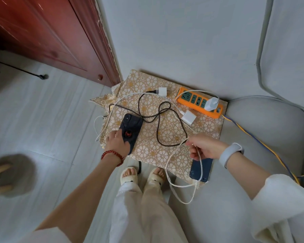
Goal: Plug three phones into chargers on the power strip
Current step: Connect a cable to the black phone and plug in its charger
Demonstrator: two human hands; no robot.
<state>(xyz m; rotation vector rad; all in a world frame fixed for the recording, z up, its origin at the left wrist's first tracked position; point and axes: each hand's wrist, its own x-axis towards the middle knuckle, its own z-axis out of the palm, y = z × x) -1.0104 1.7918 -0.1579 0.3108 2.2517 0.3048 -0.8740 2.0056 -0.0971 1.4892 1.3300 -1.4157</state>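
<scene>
Standing over a small table draped in a gold floral cloth (147,151), I have my left hand (117,141) laid on the near end of a black phone (132,128) with a red spider mark, fingers curled around its edge. My right hand (205,146) pinches a white cable (199,165) between its fingertips, just above a blue phone (201,170) that lies at the near right corner of the cloth; the cable runs down to that phone's near end and loops off the table edge below it.

At the far right of the cloth sits the orange power strip (199,102), with one white charger (211,104) plugged into it near its right end. A second white charger (189,117) lies loose on the cloth just beside the strip, and a third white charger (161,92) lies at the far edge, left of the strip, with a black braided cable (158,123) snaking from it across the middle of the cloth. I see only two phones.
</scene>
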